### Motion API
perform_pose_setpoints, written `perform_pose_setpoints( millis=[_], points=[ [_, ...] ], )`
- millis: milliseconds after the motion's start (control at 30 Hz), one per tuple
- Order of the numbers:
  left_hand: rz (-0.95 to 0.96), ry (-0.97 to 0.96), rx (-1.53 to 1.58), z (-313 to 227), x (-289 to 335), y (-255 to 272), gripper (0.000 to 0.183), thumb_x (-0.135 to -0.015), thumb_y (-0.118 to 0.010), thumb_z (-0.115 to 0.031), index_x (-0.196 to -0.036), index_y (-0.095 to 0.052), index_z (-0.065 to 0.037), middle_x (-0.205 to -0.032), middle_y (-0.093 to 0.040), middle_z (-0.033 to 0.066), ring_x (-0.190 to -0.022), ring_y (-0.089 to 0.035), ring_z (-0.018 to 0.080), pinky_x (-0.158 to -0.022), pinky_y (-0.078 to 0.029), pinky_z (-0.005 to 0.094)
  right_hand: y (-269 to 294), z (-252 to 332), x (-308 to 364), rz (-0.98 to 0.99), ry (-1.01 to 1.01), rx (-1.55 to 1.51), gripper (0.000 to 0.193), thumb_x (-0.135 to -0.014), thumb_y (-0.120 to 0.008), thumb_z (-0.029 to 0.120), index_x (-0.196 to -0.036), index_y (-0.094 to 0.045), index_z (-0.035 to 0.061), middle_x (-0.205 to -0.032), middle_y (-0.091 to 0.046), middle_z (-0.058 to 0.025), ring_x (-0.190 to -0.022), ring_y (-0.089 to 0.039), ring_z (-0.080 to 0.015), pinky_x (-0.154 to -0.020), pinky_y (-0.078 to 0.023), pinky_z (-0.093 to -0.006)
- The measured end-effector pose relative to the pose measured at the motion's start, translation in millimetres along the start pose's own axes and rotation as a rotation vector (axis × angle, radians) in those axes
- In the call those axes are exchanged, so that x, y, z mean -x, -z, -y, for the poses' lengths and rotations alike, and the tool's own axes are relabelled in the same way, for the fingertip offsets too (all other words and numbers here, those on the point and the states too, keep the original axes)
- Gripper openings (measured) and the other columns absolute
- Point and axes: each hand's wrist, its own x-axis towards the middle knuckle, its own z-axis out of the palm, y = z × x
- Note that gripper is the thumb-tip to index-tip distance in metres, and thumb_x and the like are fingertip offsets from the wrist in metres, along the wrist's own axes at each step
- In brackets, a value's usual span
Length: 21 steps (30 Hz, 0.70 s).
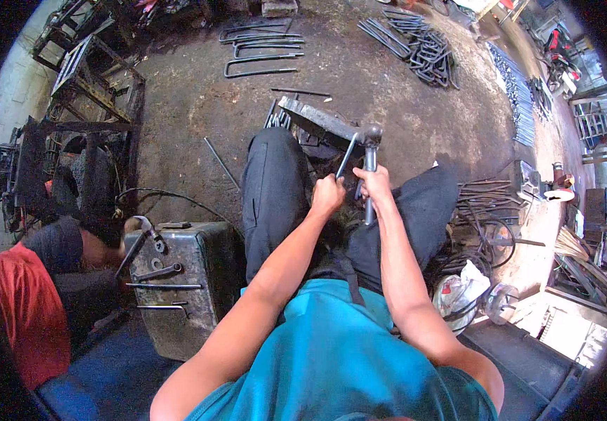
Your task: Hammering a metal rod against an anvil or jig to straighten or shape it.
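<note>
hammer [371,137] stands up in the right hand [375,184], with its round head at the top, and the fingers are curled tight around the handle. the left hand [328,194] is closed in a fist around a thin metal rod [347,156]. that rod tilts up between the person's knees, and its top end is by the near end of a long grey metal block [321,119], right beside the hammer head. i can't tell from here if the rod touches the block. the part of the rod that shows looks straight, so i think this one has not been bent yet.

up ahead on the floor, some u-shaped rods [261,63] lie side by side, and they look done to me. farther right is a big messy pile of dark rods [430,56], many of them curvy, so lots may be done too. a few short rods [277,118] poke out behind the block, and one straight rod [222,163] lies on the floor to the left. those could be left to do, but i can't be sure how many are left.
</note>
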Motion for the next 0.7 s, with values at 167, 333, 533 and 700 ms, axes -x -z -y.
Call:
perform_pose_setpoints(
  millis=[167,333,533,700],
  points=[
    [-0.011,-0.003,0.032,1,-4,-4,0.036,-0.09,-0.056,-0.03,-0.1,-0.065,0.004,-0.096,-0.062,0.0337,-0.096,-0.06,0.0484,-0.086,-0.047,0.0523,10,6,7,0.05,-0.005,-0.082,0.031,-0.081,-0.07,0.01,-0.072,-0.041,0.0135,-0.05,-0.039,0.0036,-0.035,-0.035,-0.0077,-0.032,-0.028,-0.026],
    [-0.024,0.005,-0.022,-1,-5,1,0.037,-0.09,-0.056,-0.032,-0.098,-0.065,0.003,-0.096,-0.063,0.0322,-0.096,-0.061,0.0472,-0.086,-0.048,0.0521,4,48,22,0.106,-0.008,-0.145,0.027,-0.08,-0.07,0.009,-0.072,-0.045,0.012,-0.051,-0.04,0.003,-0.035,-0.037,-0.0078,-0.033,-0.028,-0.025],
    [-0.021,0.037,0.015,0,-4,3,0.036,-0.088,-0.058,-0.033,-0.094,-0.066,0.002,-0.093,-0.064,0.031,-0.093,-0.062,0.0467,-0.084,-0.048,0.0518,12,153,61,0.276,0.486,-0.264,0.016,-0.08,-0.065,0.005,-0.084,-0.05,0.0053,-0.054,-0.047,-0.0009,-0.038,-0.041,-0.0094,-0.036,-0.032,-0.0238],
    [-0.063,0.022,-0.03,-3,-3,5,0.034,-0.088,-0.059,-0.031,-0.094,-0.066,0.002,-0.091,-0.064,0.031,-0.093,-0.062,0.0465,-0.083,-0.048,0.0518,8,172,59,0.344,0.651,-0.332,0.018,-0.077,-0.064,0.0,-0.079,-0.047,0.0056,-0.059,-0.046,-0.0021,-0.042,-0.04,-0.01,-0.04,-0.032,-0.0253]
  ],
)
